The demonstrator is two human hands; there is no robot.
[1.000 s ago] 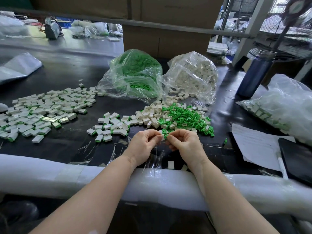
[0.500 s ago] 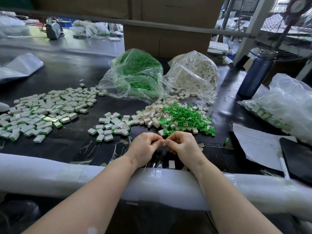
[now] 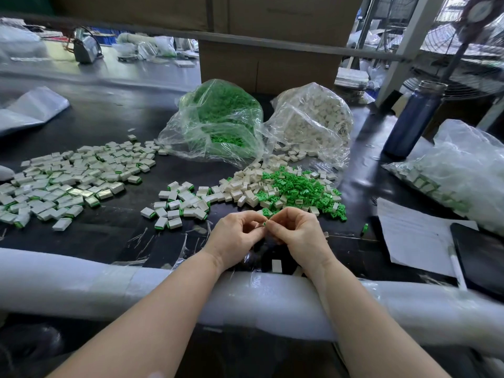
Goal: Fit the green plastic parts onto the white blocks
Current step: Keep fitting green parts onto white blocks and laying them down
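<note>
single head-worn wide-angle cam, looks forward and down over the padded front edge (image 3: pixel 109 279) onto the dark worktop (image 3: pixel 109 124). close range: forearms enter from the bottom, both hands near centre. edges bow from lens distortion. no second view, so no overlap.

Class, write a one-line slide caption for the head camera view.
Left hand and right hand pinch a green part together before loose green parts and white blocks.

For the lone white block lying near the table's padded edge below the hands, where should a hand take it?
Pinch the white block across its two long side faces, coming straight down from above: it lies flat and apart from the piles, though the right hand hangs just above it.
</note>
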